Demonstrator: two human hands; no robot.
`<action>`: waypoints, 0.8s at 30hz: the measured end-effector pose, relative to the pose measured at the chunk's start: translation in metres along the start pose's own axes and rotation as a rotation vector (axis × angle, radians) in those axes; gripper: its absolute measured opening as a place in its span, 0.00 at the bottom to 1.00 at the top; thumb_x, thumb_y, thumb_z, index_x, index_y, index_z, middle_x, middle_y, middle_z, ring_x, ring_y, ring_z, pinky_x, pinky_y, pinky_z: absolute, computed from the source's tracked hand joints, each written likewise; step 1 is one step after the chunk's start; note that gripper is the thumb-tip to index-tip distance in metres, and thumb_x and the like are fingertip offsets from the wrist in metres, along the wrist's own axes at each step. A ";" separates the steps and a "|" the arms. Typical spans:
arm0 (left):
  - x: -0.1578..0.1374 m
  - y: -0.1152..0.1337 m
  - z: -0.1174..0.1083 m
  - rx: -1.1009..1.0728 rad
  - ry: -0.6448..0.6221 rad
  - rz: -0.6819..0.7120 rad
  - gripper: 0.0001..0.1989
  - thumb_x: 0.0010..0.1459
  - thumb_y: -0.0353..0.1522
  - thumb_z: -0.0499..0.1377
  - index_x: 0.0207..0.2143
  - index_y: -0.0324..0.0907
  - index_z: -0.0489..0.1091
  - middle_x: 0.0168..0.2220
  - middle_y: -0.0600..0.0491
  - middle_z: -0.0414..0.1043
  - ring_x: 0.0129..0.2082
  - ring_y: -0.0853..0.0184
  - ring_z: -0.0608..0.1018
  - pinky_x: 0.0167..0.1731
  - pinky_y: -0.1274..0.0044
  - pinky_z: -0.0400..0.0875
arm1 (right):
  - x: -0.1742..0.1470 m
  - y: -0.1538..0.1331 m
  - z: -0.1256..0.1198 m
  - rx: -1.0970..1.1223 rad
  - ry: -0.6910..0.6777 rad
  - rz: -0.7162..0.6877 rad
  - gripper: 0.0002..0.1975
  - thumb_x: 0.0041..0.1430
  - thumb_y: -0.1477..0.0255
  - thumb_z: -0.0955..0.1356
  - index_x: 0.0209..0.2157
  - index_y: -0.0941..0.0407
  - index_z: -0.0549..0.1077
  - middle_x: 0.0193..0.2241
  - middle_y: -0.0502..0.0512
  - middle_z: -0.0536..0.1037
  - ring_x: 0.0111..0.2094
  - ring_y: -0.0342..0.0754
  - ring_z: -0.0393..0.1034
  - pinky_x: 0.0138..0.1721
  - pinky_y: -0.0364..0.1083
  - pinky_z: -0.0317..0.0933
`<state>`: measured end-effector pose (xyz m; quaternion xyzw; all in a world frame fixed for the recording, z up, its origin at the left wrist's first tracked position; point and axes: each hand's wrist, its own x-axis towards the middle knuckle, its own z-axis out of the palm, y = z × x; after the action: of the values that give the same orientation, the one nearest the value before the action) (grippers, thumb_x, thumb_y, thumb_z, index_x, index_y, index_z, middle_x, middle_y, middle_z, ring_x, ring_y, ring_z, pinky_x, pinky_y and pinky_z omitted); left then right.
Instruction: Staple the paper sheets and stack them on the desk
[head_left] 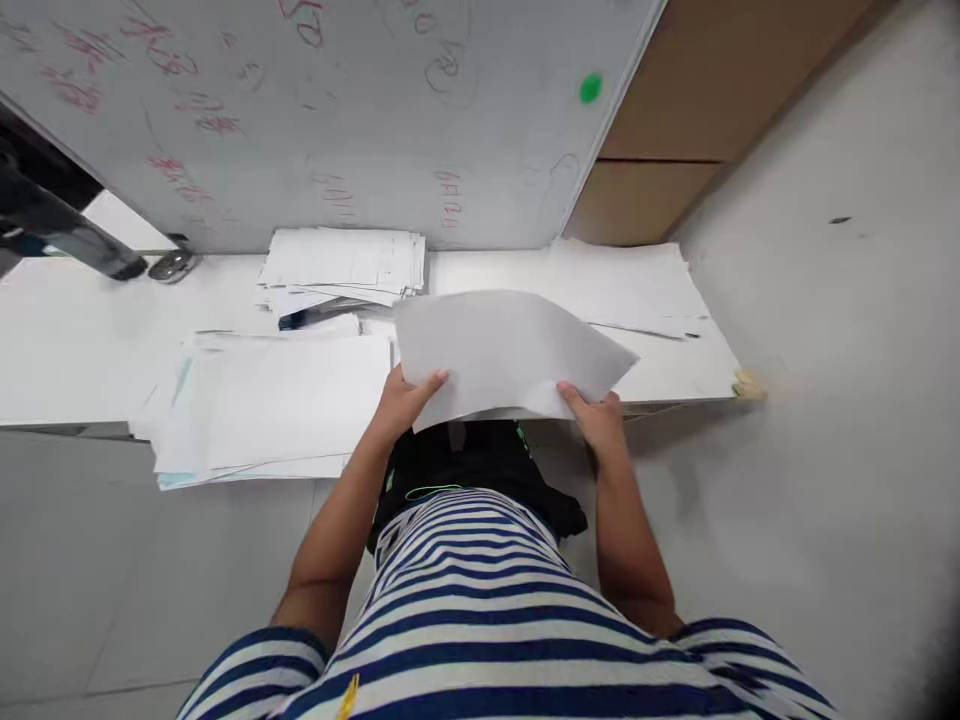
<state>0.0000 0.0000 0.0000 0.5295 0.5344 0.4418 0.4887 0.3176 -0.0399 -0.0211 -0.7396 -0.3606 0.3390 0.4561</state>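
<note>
Between my two hands a white sheet of paper is held up near the front edge of the white table, bowed a little in the middle. My left hand pinches its lower left part, thumb on top. On the right side my right hand grips the lower edge, with the thumb over the paper and the fingers underneath. Whether it is one sheet or a few together I cannot tell. Left of my left hand lies a wide stack of papers, overhanging the table's front edge.
A smaller paper pile lies at the back, against a whiteboard with red writing. More papers and a thin pen lie on the right of the table. Brown boxes stand behind. A dark mouse sits back left.
</note>
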 end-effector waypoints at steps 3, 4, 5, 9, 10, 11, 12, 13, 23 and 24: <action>0.011 -0.001 0.008 0.043 0.031 0.192 0.25 0.64 0.52 0.59 0.53 0.44 0.71 0.49 0.46 0.80 0.49 0.60 0.81 0.50 0.68 0.75 | 0.007 0.030 -0.037 0.106 0.006 0.000 0.29 0.38 0.54 0.81 0.40 0.57 0.80 0.42 0.61 0.85 0.49 0.61 0.79 0.54 0.56 0.73; 0.015 -0.002 0.011 0.118 0.030 0.250 0.23 0.66 0.51 0.56 0.53 0.45 0.71 0.49 0.47 0.79 0.50 0.60 0.80 0.52 0.67 0.74 | 0.008 0.040 -0.048 0.148 0.008 0.013 0.30 0.37 0.55 0.81 0.40 0.57 0.80 0.42 0.61 0.85 0.49 0.61 0.79 0.54 0.57 0.73; 0.020 -0.004 0.013 0.241 0.030 0.309 0.21 0.69 0.48 0.53 0.52 0.45 0.72 0.49 0.46 0.79 0.51 0.60 0.79 0.54 0.66 0.73 | 0.009 0.049 -0.058 0.192 0.008 0.039 0.30 0.35 0.55 0.82 0.40 0.57 0.80 0.43 0.61 0.85 0.49 0.62 0.79 0.55 0.57 0.73; 0.036 -0.017 0.024 0.818 -0.079 0.452 0.20 0.67 0.42 0.59 0.57 0.44 0.71 0.59 0.42 0.74 0.62 0.51 0.71 0.61 0.60 0.65 | 0.007 0.082 -0.089 0.266 0.025 0.178 0.30 0.32 0.57 0.82 0.39 0.55 0.81 0.43 0.64 0.85 0.50 0.65 0.79 0.56 0.59 0.72; 0.040 -0.021 0.027 0.914 -0.107 0.437 0.22 0.66 0.41 0.60 0.59 0.43 0.69 0.59 0.42 0.73 0.62 0.49 0.71 0.59 0.60 0.65 | 0.006 0.088 -0.094 0.267 0.028 0.207 0.31 0.32 0.57 0.83 0.40 0.55 0.81 0.43 0.65 0.85 0.50 0.65 0.79 0.56 0.60 0.73; 0.043 -0.026 0.029 0.984 -0.123 0.410 0.23 0.66 0.41 0.61 0.60 0.43 0.68 0.58 0.41 0.73 0.60 0.49 0.72 0.57 0.60 0.67 | 0.005 0.094 -0.098 0.262 0.028 0.230 0.31 0.32 0.57 0.83 0.41 0.55 0.81 0.44 0.66 0.85 0.50 0.66 0.79 0.55 0.60 0.74; 0.046 -0.030 0.031 1.035 -0.130 0.383 0.22 0.66 0.41 0.60 0.59 0.43 0.68 0.56 0.41 0.74 0.56 0.50 0.74 0.54 0.61 0.68 | 0.004 0.100 -0.100 0.255 0.021 0.247 0.32 0.33 0.57 0.83 0.42 0.55 0.81 0.45 0.66 0.84 0.49 0.67 0.80 0.54 0.60 0.75; 0.048 -0.033 0.032 1.070 -0.130 0.365 0.20 0.67 0.42 0.59 0.58 0.43 0.69 0.53 0.42 0.75 0.53 0.51 0.76 0.52 0.62 0.69 | 0.004 0.105 -0.102 0.246 0.011 0.254 0.32 0.34 0.57 0.82 0.43 0.55 0.81 0.46 0.66 0.84 0.49 0.67 0.80 0.52 0.61 0.76; 0.051 -0.038 0.029 1.071 -0.127 0.368 0.18 0.68 0.42 0.57 0.54 0.43 0.70 0.48 0.44 0.76 0.47 0.54 0.76 0.48 0.65 0.70 | 0.010 0.107 -0.092 0.275 -0.079 0.269 0.31 0.36 0.58 0.83 0.45 0.53 0.82 0.48 0.65 0.84 0.49 0.68 0.80 0.51 0.63 0.76; 0.051 -0.038 0.029 1.064 -0.132 0.368 0.18 0.68 0.42 0.57 0.54 0.43 0.70 0.48 0.44 0.76 0.47 0.54 0.76 0.48 0.65 0.70 | 0.011 0.103 -0.089 0.271 -0.093 0.280 0.30 0.36 0.58 0.83 0.43 0.53 0.82 0.47 0.65 0.84 0.48 0.68 0.80 0.50 0.63 0.76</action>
<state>0.0259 0.0479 -0.0443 0.8137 0.5507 0.1554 0.1020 0.4198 -0.1024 -0.0862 -0.6979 -0.2261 0.4784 0.4826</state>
